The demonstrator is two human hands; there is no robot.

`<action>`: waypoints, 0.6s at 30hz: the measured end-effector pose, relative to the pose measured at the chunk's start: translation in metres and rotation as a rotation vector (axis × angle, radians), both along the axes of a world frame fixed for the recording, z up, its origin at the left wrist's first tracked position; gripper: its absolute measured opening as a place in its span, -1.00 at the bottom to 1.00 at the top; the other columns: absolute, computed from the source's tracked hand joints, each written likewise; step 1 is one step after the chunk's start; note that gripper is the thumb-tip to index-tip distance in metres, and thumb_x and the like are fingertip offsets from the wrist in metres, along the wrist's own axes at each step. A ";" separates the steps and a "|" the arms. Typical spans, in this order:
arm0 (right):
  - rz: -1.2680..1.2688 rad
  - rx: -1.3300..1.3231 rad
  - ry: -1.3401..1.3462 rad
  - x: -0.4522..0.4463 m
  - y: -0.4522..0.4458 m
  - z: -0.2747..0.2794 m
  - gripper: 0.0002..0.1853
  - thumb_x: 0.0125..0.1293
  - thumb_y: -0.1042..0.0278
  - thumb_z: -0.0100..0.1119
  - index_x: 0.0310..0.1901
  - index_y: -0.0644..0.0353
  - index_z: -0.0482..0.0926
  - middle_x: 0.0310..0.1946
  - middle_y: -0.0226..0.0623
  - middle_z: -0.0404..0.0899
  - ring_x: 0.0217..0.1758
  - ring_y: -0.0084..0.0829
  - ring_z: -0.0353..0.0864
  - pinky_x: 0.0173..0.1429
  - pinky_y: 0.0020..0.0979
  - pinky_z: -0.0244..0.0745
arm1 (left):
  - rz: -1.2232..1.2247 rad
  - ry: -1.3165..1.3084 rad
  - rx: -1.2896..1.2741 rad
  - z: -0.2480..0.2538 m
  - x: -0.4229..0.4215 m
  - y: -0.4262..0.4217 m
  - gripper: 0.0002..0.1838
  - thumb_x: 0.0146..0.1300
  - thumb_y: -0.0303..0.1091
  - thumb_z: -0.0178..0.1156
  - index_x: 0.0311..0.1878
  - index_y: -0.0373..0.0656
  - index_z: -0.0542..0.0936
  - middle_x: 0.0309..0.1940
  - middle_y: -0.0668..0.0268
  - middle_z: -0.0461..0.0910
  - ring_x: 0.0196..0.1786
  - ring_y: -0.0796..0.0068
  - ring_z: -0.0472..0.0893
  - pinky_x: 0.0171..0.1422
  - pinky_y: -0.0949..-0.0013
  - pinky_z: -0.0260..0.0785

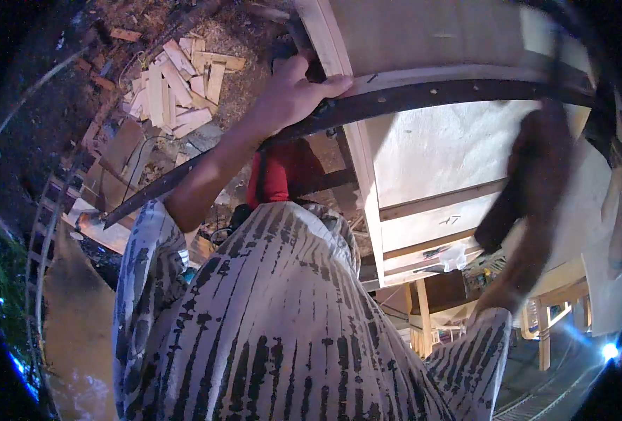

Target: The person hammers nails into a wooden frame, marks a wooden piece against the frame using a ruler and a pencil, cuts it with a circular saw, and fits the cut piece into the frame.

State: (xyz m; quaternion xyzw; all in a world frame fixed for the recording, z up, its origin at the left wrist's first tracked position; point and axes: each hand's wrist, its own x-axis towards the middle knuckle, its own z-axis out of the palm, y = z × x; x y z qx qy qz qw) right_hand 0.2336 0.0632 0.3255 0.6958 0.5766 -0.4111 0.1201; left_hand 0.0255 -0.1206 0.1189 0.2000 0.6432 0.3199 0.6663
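A long dark strip with pale spots [430, 92] crosses the pale wooden frame [362, 168] and runs out past its left side. My left hand [286, 98] is closed around the strip near the frame's edge, its thumb against the pale wood and its other fingers partly hidden. A small dark nail-like piece [373, 77] shows beside the thumb. My right hand [544, 151], smeared by motion, is raised over the right side of the frame. It grips a hammer [500, 214] by its thick dark handle; the head is too blurred to make out.
Cut wood scraps [177, 84] lie heaped on the littered ground at upper left. A clear plastic bag [453, 257] and small items sit by the frame's lower rails. Wooden posts [424, 316] stand below. A bright lamp [609, 351] shines at lower right.
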 end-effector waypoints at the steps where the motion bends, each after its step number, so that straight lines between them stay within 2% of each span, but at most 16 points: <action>1: 0.047 -0.201 0.024 -0.011 -0.024 -0.006 -0.52 0.52 0.26 0.21 0.38 0.23 0.43 -0.47 -0.53 0.47 -0.57 -0.68 0.37 -0.53 -0.56 0.26 | 0.001 -0.002 0.031 -0.003 0.000 -0.001 -0.34 0.27 0.02 0.46 0.25 -0.31 0.59 0.11 0.09 0.71 0.18 0.25 0.67 0.37 0.24 0.42; 2: 0.024 -0.409 0.050 -0.025 -0.033 -0.003 -0.52 0.52 0.27 0.22 0.39 0.22 0.43 -0.47 -0.53 0.47 -0.58 -0.68 0.37 -0.53 -0.56 0.25 | -0.003 -0.011 0.060 -0.001 0.001 -0.001 -0.31 0.25 0.09 0.47 0.21 -0.30 0.60 0.08 0.10 0.72 0.17 0.23 0.67 0.37 0.21 0.42; 3: -0.084 -0.494 0.042 -0.036 -0.032 0.001 -0.52 0.52 0.27 0.22 0.39 0.21 0.43 -0.48 -0.53 0.47 -0.58 -0.69 0.36 -0.54 -0.57 0.25 | -0.014 -0.021 0.072 0.009 0.000 0.003 -0.31 0.25 0.09 0.47 0.21 -0.30 0.60 0.08 0.10 0.72 0.17 0.23 0.67 0.37 0.21 0.42; 4: -0.200 -0.480 0.028 -0.041 -0.026 0.007 -0.52 0.52 0.27 0.23 0.39 0.21 0.43 -0.48 -0.53 0.47 -0.59 -0.69 0.36 -0.55 -0.57 0.24 | -0.140 0.122 -0.001 0.020 -0.006 0.011 -0.34 0.26 0.04 0.46 0.25 -0.27 0.61 0.11 0.08 0.71 0.17 0.26 0.67 0.37 0.25 0.42; 5: -0.213 -0.202 0.080 -0.029 -0.024 0.021 -0.54 0.51 0.27 0.25 0.35 0.20 0.46 -0.48 -0.53 0.47 -0.60 -0.69 0.35 -0.59 -0.57 0.19 | -0.254 0.264 -0.097 0.025 -0.010 0.014 -0.37 0.28 -0.02 0.46 0.29 -0.23 0.61 0.15 0.06 0.70 0.18 0.28 0.68 0.37 0.30 0.42; 6: -0.137 -0.092 0.035 -0.021 -0.010 0.027 -0.68 0.53 0.19 0.19 0.16 0.15 0.47 -0.53 -0.54 0.44 -0.62 -0.69 0.34 -0.59 -0.55 0.19 | -0.250 0.260 -0.113 0.023 -0.007 0.010 -0.37 0.28 -0.02 0.46 0.29 -0.23 0.61 0.15 0.06 0.70 0.18 0.28 0.68 0.37 0.30 0.42; 7: -0.061 -0.003 0.026 -0.011 0.012 0.020 -0.77 0.54 0.12 0.14 -0.03 0.10 0.47 -0.57 -0.55 0.41 -0.64 -0.69 0.33 -0.60 -0.54 0.19 | -0.137 0.153 -0.059 0.018 -0.004 0.007 -0.34 0.27 0.00 0.46 0.30 -0.24 0.60 0.15 0.07 0.70 0.18 0.28 0.67 0.38 0.29 0.42; 8: -0.007 0.084 0.019 0.002 0.032 0.017 -0.72 0.56 0.05 0.09 -0.22 0.06 0.48 -0.61 -0.57 0.38 -0.66 -0.68 0.33 -0.60 -0.52 0.19 | -0.034 0.040 -0.002 0.013 -0.002 0.003 -0.32 0.27 0.03 0.46 0.31 -0.25 0.59 0.16 0.08 0.70 0.19 0.28 0.67 0.38 0.28 0.42; 9: 0.042 0.122 -0.010 0.007 0.033 0.013 -0.60 0.58 -0.03 0.04 -0.41 0.01 0.49 -0.66 -0.58 0.35 -0.67 -0.68 0.32 -0.61 -0.50 0.19 | -0.137 0.021 -0.026 0.016 -0.009 0.008 -0.27 0.25 0.02 0.48 0.32 -0.32 0.56 0.18 0.10 0.69 0.19 0.30 0.67 0.38 0.26 0.43; 11: 0.142 0.286 -0.075 0.005 0.011 -0.004 -0.62 0.58 -0.02 0.02 -0.38 0.01 0.50 -0.66 -0.57 0.35 -0.67 -0.67 0.33 -0.59 -0.49 0.23 | -0.062 0.019 0.002 0.009 -0.001 0.001 -0.26 0.25 0.02 0.48 0.32 -0.34 0.55 0.18 0.09 0.69 0.20 0.28 0.67 0.39 0.25 0.43; 12: 0.167 -0.113 0.052 -0.026 -0.016 -0.002 -0.72 0.60 0.05 0.03 -0.09 0.10 0.47 -0.55 -0.50 0.42 -0.60 -0.61 0.41 -0.52 -0.43 0.34 | 0.014 0.018 0.031 0.007 0.001 0.001 -0.25 0.24 0.01 0.49 0.32 -0.36 0.55 0.18 0.09 0.70 0.21 0.27 0.67 0.39 0.25 0.43; 14: 0.121 -0.514 0.113 -0.024 -0.032 -0.012 -0.69 0.61 0.13 0.07 0.16 0.18 0.45 -0.49 -0.46 0.49 -0.57 -0.53 0.46 -0.47 -0.40 0.46 | -0.091 -0.050 0.009 0.008 -0.003 -0.001 -0.27 0.23 0.00 0.50 0.31 -0.34 0.57 0.15 0.07 0.71 0.22 0.26 0.68 0.40 0.26 0.43; 16: -0.154 -0.198 0.044 -0.051 -0.017 0.021 -0.77 0.58 0.17 0.15 0.04 0.13 0.53 -0.56 -0.55 0.41 -0.62 -0.67 0.37 -0.55 -0.50 0.31 | -0.065 0.090 0.144 -0.005 -0.004 -0.001 -0.28 0.22 0.00 0.50 0.29 -0.33 0.59 0.12 0.07 0.73 0.21 0.24 0.69 0.42 0.26 0.41; 17: -0.087 -0.103 0.046 -0.037 -0.001 0.021 -0.78 0.59 0.12 0.11 -0.15 0.08 0.50 -0.61 -0.58 0.37 -0.65 -0.70 0.33 -0.57 -0.49 0.27 | 0.004 0.068 0.179 -0.011 0.001 -0.005 -0.29 0.22 0.03 0.50 0.26 -0.32 0.60 0.10 0.08 0.74 0.18 0.24 0.70 0.39 0.25 0.44; 18: -0.019 -0.006 0.041 -0.023 0.016 0.021 -0.67 0.60 0.07 0.07 -0.35 0.02 0.48 -0.67 -0.61 0.32 -0.68 -0.73 0.29 -0.59 -0.48 0.23 | 0.003 0.060 0.153 0.001 0.000 -0.004 -0.29 0.22 0.03 0.50 0.26 -0.32 0.60 0.10 0.08 0.74 0.18 0.24 0.70 0.39 0.25 0.44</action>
